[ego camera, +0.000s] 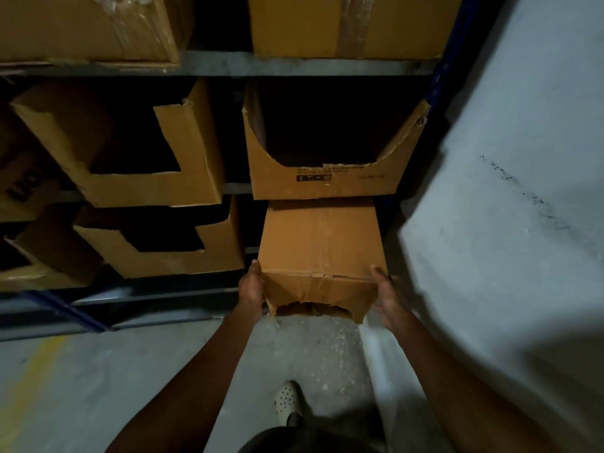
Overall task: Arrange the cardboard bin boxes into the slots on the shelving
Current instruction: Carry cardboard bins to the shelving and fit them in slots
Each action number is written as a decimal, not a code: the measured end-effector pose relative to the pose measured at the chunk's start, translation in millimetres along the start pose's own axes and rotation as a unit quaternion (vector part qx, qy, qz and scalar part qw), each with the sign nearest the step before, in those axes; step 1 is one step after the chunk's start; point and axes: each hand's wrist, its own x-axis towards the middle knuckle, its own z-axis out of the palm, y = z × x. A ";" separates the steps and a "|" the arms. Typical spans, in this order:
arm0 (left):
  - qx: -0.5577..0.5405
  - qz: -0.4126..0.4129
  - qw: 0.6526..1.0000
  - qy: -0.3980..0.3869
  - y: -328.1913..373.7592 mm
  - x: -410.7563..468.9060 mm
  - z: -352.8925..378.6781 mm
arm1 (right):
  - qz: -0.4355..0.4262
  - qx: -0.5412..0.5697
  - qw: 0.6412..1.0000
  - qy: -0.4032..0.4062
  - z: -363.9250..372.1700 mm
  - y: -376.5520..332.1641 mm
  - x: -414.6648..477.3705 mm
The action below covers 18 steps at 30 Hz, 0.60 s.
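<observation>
- At the bottom-right slot of the blue-and-grey metal shelving (310, 65), the brown cardboard bin box (322, 243) sits partway in. Its rear is tucked under the bin above and its front overhangs toward the person.
- Grip: the left hand (251, 286) clasps the left front corner and the right hand (387, 299) the right front corner. Each thumb lies on the top panel, so the box is clamped between the two hands.
- Handling (judgement): probably light, though its contents cannot be seen. The walls are thin and likely to flex, and the torn scooped front lip is weak.
- Best hold: the side walls near the corners, never the ragged lip. Dry cardboard should not slip in the hands, but it may drag on the shelf or snag on the bin overhead.
- Count, cut-front bins plainly seen: four.
  - the held one
  - the open-fronted brown printed bin (333, 181) directly above it
  - two brown notched bins in the left bay, upper (137, 188) and lower (183, 259)
- Count, top level: two larger brown cartons, left (85, 27) and right (353, 24).
- More cardboard shows at the far left edge, too dark and too cropped to count.
</observation>
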 end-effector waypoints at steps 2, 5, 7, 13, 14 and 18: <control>-0.010 0.002 1.000 0.001 -16.1 -22.7 -11.3 | 0.010 0.001 1.000 0.003 -13.4 16.9 -17.9; -0.004 0.005 1.000 0.007 -39.5 -57.9 -28.4 | 0.004 0.006 1.000 -0.002 -34.4 38.9 -47.6; 0.007 0.013 1.000 0.018 -53.5 -80.2 -39.4 | -0.007 0.004 1.000 0.010 -46.5 53.4 -64.2; 0.025 0.032 0.999 0.016 -80.5 -139.2 -80.6 | -0.016 -0.029 0.999 0.017 -71.3 90.3 -111.2; 0.011 0.037 0.999 0.018 -81.5 -145.9 -85.7 | -0.019 -0.037 0.999 0.014 -72.2 90.3 -121.6; -0.031 0.073 0.996 0.029 -80.8 -170.0 -105.2 | -0.041 -0.048 0.998 0.018 -64.8 81.6 -168.6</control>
